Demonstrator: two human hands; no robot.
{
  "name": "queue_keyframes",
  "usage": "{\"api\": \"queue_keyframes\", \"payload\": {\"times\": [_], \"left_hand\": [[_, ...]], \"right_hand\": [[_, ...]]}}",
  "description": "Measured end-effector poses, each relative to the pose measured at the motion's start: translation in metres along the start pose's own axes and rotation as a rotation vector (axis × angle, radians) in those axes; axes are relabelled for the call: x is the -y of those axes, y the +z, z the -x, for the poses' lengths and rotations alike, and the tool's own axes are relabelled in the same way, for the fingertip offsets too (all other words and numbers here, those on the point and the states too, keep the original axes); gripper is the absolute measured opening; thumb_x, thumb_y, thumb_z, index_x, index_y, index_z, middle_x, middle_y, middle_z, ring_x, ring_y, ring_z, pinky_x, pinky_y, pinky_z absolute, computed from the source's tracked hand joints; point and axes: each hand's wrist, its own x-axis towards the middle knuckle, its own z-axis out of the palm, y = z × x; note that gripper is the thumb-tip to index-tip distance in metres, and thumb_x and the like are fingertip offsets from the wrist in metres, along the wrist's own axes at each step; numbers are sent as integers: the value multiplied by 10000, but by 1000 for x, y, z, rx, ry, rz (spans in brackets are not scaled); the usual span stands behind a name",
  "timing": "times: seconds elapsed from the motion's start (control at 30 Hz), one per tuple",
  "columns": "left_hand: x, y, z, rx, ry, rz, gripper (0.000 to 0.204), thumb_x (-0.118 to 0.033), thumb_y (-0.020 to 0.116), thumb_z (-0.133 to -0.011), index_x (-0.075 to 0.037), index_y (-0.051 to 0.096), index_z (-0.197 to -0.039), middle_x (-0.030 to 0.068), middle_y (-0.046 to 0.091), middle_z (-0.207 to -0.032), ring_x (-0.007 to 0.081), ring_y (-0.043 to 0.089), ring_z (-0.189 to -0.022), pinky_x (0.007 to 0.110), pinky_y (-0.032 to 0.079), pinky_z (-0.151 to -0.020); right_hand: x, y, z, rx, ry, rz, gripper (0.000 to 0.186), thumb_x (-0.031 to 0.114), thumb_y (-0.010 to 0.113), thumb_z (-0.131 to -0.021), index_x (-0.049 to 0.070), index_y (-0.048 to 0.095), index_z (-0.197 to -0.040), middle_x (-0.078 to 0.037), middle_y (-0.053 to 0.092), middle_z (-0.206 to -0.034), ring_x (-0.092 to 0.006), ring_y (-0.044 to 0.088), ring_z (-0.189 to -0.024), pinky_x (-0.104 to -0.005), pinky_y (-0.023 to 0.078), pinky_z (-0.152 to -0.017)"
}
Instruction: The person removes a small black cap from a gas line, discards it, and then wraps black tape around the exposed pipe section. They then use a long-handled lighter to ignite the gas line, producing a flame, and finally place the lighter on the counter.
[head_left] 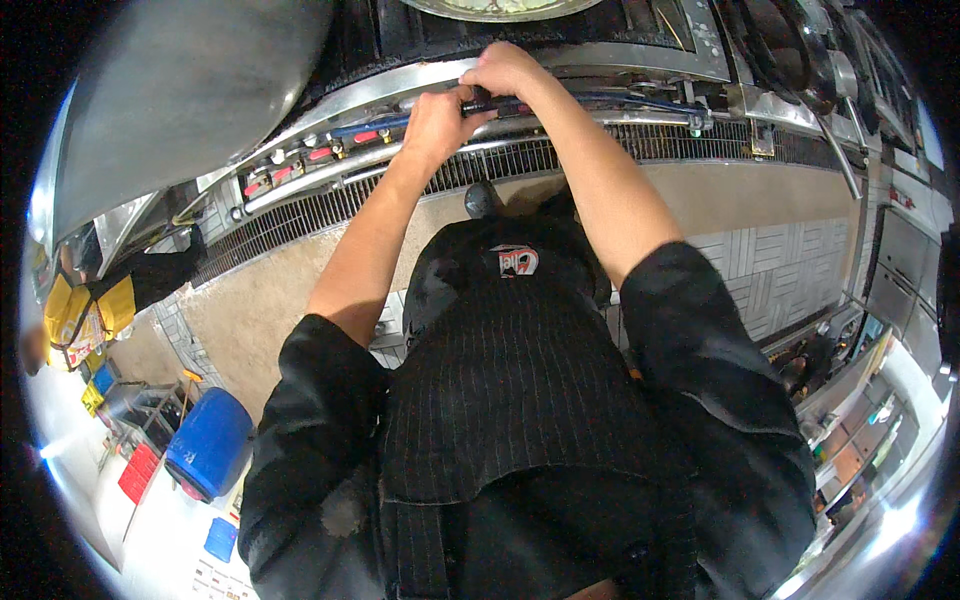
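Note:
At the stove's front, my left hand [436,128] is closed around a dark, short cylindrical piece [482,104] in line with a thin blue hose [620,98]. My right hand [505,72] is just above and to the right, its fingers bent down over the stove's metal front edge [410,80] and partly hidden. The fingertips of both hands come close together at the dark piece. Whether the right fingers grip it is hard to make out. Red-handled valves [320,153] sit along the pipe left of my left hand.
A large metal lid or pan [190,100] covers the stove's left side. Beyond my hands, a pan [500,8] holds pale food. Dark pans [790,50] hang or stand at the right. A floor grate [290,222] runs below the stove; a blue barrel [210,440] stands at left.

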Motion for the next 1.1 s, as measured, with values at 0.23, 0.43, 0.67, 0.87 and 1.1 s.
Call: {"api": "queue_keyframes", "payload": {"times": [0.23, 0.43, 0.67, 0.87, 1.1], "left_hand": [[37, -10, -12, 301, 23, 236, 417, -274, 746, -885, -25, 713, -1218, 261, 733, -1037, 359, 718, -965, 421, 543, -891], [44, -13, -36, 455, 6, 370, 410, -284, 752, -858, -16, 719, -1166, 165, 732, -922, 249, 685, -889, 373, 524, -861], [8, -17, -18, 270, -109, -59, 558, -592, 803, -719, -81, 790, -940, 212, 747, -868, 370, 725, -873, 447, 560, -844], [3, -3, 2, 59, -50, -123, 463, -533, 827, -757, -101, 795, -921, 188, 694, -683, 377, 713, -728, 471, 561, -747], [25, 8, 0, 148, -80, 25, 372, -372, 742, -834, -58, 758, -1032, 249, 717, -853, 360, 730, -865, 475, 546, -832]], "right_hand": [[-10, 34, 38, -716, -315, -472, 373, 279, 774, -737, 36, 663, -998, -146, 696, -915, -318, 695, -859, -411, 553, -805], [-40, 144, 110, -751, -381, -924, 274, -54, 698, -808, 40, 507, -980, -29, 614, -930, -145, 636, -887, -304, 518, -862], [-63, 145, 84, -611, -214, -1065, 205, -20, 654, -831, 28, 575, -1013, -76, 638, -936, -224, 627, -896, -344, 494, -821], [-33, 62, 56, -728, -196, -195, 558, 475, 775, -812, 31, 620, -1112, -211, 726, -974, -408, 706, -945, -496, 545, -836], [8, 8, 8, -507, -265, -74, 453, 409, 812, -677, 28, 751, -914, -187, 754, -935, -367, 739, -881, -440, 586, -805]]}}
